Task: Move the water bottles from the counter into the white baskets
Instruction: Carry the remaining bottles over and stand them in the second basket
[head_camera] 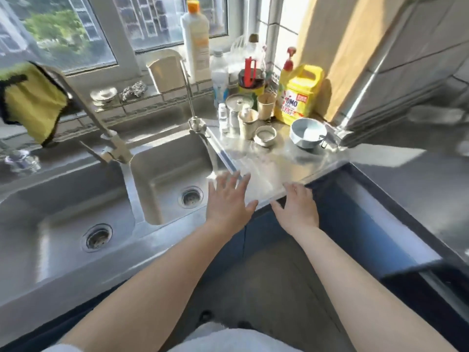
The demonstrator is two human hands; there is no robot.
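A clear plastic water bottle (219, 77) with a blue label stands upright at the back of the steel counter (284, 158), among other containers. A tiny clear bottle (223, 118) stands in front of it. My left hand (229, 199) hovers with fingers spread over the counter's front edge beside the right sink basin. My right hand (297, 207) hangs over the counter's front corner, fingers relaxed and holding nothing. No white basket is in view.
A double steel sink (162, 179) with two taps fills the left. A tall white detergent bottle (195, 41), yellow jug (299, 95), metal cups (247, 123), small bowls and a funnel (308, 133) crowd the counter's back. A yellow cloth (30, 102) hangs at left.
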